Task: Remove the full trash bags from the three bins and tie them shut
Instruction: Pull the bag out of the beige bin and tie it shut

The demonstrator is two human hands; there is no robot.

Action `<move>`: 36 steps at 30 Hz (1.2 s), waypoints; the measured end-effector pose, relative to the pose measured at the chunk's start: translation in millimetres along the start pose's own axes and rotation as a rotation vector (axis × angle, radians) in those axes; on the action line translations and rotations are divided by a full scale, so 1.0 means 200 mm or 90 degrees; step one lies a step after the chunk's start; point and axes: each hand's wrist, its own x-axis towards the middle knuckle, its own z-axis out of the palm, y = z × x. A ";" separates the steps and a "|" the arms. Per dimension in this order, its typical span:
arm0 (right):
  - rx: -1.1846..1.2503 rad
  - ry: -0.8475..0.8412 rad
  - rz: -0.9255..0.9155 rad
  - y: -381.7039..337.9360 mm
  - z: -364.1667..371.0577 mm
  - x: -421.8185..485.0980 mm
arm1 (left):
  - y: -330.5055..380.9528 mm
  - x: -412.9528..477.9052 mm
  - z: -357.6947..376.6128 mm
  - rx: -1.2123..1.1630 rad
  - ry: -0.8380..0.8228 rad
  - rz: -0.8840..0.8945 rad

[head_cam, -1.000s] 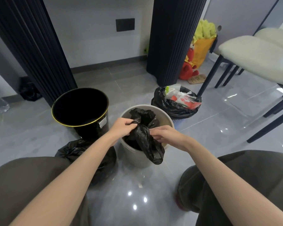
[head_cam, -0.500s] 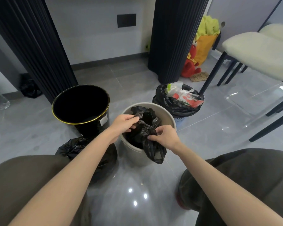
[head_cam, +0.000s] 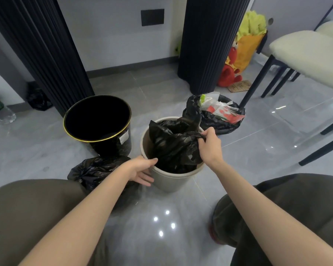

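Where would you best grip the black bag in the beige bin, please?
Grip the bunched top of the black bag from above, where the right hand pinches it: loose plastic stands above the rim of the beige bin, which the left hand holds.

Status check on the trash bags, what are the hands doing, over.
Right hand grips black bag top, bag inside beige bin, untied. Left hand holds the bin's rim. Lined third bin close behind, full.

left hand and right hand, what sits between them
In the head view, the crumpled black plastic trash bag inside the round beige plastic bin.
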 end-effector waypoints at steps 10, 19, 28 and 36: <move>0.030 -0.093 -0.018 0.03 0.18 0.00 | -0.08 0.11 0.08 -0.126 -0.008 0.035; -0.254 -0.197 -0.212 0.08 0.19 0.05 | -0.08 0.14 0.08 -0.147 -0.058 -0.011; -0.498 -0.175 -0.243 0.08 0.20 0.13 | -0.09 0.18 0.08 -0.277 -0.048 -0.008; -0.284 -0.076 -0.329 -0.11 0.19 0.14 | -0.06 0.18 0.11 -0.384 -0.011 0.016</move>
